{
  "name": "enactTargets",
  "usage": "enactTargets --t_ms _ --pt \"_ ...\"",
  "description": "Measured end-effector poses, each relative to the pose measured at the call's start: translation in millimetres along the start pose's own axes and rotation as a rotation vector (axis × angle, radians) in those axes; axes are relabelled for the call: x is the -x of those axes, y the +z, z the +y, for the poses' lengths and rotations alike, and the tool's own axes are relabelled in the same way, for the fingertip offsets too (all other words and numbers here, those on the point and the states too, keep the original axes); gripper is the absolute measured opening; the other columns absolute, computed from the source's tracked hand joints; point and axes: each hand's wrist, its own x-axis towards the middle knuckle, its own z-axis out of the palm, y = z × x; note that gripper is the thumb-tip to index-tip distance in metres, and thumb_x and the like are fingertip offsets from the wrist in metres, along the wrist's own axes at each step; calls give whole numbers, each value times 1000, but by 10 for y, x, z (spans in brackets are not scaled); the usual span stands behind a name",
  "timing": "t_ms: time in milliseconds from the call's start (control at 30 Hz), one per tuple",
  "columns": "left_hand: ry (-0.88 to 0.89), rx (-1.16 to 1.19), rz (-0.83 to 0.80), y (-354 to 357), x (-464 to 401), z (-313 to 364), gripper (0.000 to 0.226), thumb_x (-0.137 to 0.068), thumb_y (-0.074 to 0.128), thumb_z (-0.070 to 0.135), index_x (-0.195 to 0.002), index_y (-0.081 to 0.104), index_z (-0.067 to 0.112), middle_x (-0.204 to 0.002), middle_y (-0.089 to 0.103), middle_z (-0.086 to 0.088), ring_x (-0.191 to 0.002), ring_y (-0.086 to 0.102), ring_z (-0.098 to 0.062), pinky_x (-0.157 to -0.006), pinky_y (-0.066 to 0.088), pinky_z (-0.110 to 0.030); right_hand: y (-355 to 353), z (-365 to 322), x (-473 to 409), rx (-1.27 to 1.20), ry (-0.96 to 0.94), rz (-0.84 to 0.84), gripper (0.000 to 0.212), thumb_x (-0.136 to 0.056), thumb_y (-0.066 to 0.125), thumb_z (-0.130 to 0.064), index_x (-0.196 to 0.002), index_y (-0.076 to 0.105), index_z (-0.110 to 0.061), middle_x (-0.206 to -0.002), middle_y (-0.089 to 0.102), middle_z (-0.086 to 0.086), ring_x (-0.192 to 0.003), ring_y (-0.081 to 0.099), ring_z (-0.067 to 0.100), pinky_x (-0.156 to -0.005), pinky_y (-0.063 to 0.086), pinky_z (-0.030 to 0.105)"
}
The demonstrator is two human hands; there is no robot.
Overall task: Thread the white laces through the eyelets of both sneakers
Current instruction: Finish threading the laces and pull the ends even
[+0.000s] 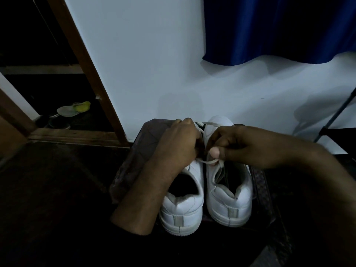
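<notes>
Heels first: two white sneakers (206, 189) side by side on a dark mat (127, 170), toes twd the wall (146, 64). Left hand (179, 145) grips the left shoe's front, fingers curled. Right hand (231, 145) has fingers pinched on the white lace (209, 161) over the right shoe's eyelets. Blue curtain (279, 27) up top.

A dim room of a home, seen at floor level beside a doorway. A plain pale wall (144, 54) meets a dark wooden door frame (90, 74), beyond which footwear (74, 109) lies on the floor of the next room; a blue curtain (279, 27) hangs at upper right. A pair of white sneakers (212, 199) stands on a dark patterned mat (264, 191) against the wall, on a dark floor (57, 189).
</notes>
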Motion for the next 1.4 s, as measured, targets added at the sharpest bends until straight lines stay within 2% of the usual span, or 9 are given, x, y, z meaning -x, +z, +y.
enactTargets --t_ms 167,267,400,500,633,900,1100,1200,1400 --pt "-38 218 35 72 11 -53 18 -91 65 34 -75 56 36 -94 57 13 -108 56 -25 -91 47 -45 22 -68 -72 -61 47 360 45 -93 47 -60 -91 76 -25 -87 73 -4 -85 68 13 -83 55 37" --pt "-166 766 100 25 82 -34 16 -98 63 30 -85 69 26 -75 64 18 -85 65 -1 -80 51 -22 95 -62 -166 -49 51 552 16 -99 58 -35 -109 69 -29 -107 66 -10 -97 63 6 -83 51 22" --pt "-192 1228 190 -58 115 -98 32 -90 68 46 -76 68 17 -95 73 0 -106 69 -21 -103 47 -46 202 -101 -249 -75 4 455 47 -97 63 -34 -141 48 -28 -134 55 -11 -122 51 4 -99 45 23" --pt "-169 1349 279 -62 108 -167 39 -84 74 55 -71 66 20 -83 66 2 -97 64 -25 -102 44 -53 254 -171 -289 -48 17 397 54 -97 63 -35 -146 40 -31 -126 61 -17 -109 55 1 -81 37 0" --pt "-180 1707 364 -164 116 -247 26 -84 71 30 -72 55 13 -81 52 -4 -87 45 -34 -90 33 -50 245 -177 -320 -92 14 458 36 -94 64 -40 -129 54 -39 -105 64 -15 -102 60 6 -85 47 18" --pt "-69 1695 241 -217 164 -187 38 -94 54 21 -56 53 17 -76 67 -5 -83 60 -23 -87 45 -45 321 -254 -373 205 18 388 35 -89 54 -56 -114 63 -33 -120 46 -6 -114 42 18 -97 40 42" --pt "-24 1728 215 -252 187 -182 43 -95 49 24 -57 67 17 -100 78 -7 -108 69 -28 -99 48 -44 325 -268 -363 118 -28 409 32 -93 59 -47 -117 53 -27 -117 53 -12 -109 49 10 -85 33 6" --pt "27 1582 164 -233 199 -171 38 -94 50 16 -63 69 12 -134 69 -9 -124 64 -26 -99 48 -41 317 -308 -352 -9 -140 424 31 -97 62 -36 -122 51 -22 -122 59 -16 -113 54 1 -92 40 15" --pt "-18 1542 195 -150 163 -151 26 -80 58 26 -58 66 14 -134 67 0 -138 52 -18 -110 42 -48 294 -362 -328 -217 -241 417 11 -99 62 -24 -93 68 -17 -93 71 -11 -97 64 4 -86 45 16"
